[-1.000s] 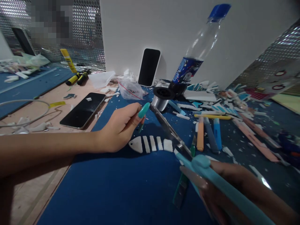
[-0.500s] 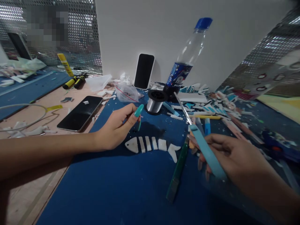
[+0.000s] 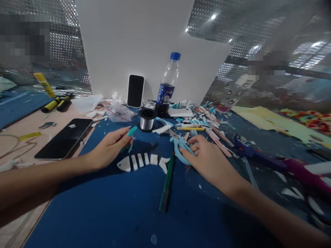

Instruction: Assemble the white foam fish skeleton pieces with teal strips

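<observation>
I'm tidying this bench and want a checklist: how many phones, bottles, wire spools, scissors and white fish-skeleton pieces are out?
Phones: 2
Bottle: 1
Wire spool: 1
Light blue scissors: 1
White fish-skeleton pieces: 6
Total: 11

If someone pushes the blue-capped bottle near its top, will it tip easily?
Probably yes: the bottle is tall and narrow, and its clear upper part looks empty, so it seems light. Lying down, its round body would likely roll.
</observation>
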The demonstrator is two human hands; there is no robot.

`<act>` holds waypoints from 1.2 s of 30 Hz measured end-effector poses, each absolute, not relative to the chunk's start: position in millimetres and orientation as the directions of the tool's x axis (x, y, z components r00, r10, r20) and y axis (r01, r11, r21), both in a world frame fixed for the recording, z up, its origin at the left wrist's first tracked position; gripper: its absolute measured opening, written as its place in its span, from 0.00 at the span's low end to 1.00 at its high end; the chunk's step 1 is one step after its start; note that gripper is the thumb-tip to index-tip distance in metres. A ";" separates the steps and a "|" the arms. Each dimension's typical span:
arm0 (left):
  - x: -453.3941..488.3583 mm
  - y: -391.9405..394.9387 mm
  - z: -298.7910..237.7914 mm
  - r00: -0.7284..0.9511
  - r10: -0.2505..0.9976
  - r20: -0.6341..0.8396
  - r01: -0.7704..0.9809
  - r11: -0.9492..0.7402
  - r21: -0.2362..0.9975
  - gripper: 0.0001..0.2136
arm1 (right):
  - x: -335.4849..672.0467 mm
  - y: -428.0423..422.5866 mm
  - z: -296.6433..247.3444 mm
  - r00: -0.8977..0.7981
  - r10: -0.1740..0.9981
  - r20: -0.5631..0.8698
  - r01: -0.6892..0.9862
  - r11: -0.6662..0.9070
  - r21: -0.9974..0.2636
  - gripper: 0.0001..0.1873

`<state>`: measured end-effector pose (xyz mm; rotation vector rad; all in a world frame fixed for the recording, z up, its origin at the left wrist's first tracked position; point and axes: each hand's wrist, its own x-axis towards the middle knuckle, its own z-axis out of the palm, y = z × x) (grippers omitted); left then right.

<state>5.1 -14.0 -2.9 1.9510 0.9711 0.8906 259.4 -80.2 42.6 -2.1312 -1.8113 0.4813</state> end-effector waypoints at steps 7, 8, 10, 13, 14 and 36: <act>9.7 -17.2 5.4 0.459 0.833 0.308 0.197 -0.434 0.879 0.11 | 265.0 -78.2 39.5 0.022 0.914 0.406 0.994 0.025 -0.110 0.16; 9.4 -16.6 5.3 0.460 0.825 0.330 0.159 -0.442 0.883 0.10 | 265.7 -77.5 38.2 -0.035 0.875 0.484 0.996 0.073 -0.060 0.15; 8.3 -15.5 5.7 0.463 0.807 0.368 0.113 -0.465 0.878 0.10 | 266.1 -76.3 35.5 -0.142 0.793 0.592 0.982 0.189 -0.018 0.11; 7.7 -18.8 10.3 0.485 0.768 0.419 0.095 -0.522 0.848 0.11 | 262.7 -76.8 32.2 -0.218 0.745 0.630 0.897 0.407 -0.170 0.08; 8.5 -21.8 13.1 0.489 0.764 0.422 0.076 -0.519 0.851 0.12 | 260.7 -77.9 31.5 -0.224 0.764 0.605 0.838 0.468 -0.281 0.09; 26.4 -61.0 17.6 0.515 0.508 0.691 0.527 -0.823 0.213 0.08 | 231.9 -79.6 17.6 -0.369 0.929 -0.023 0.071 0.003 -0.997 0.12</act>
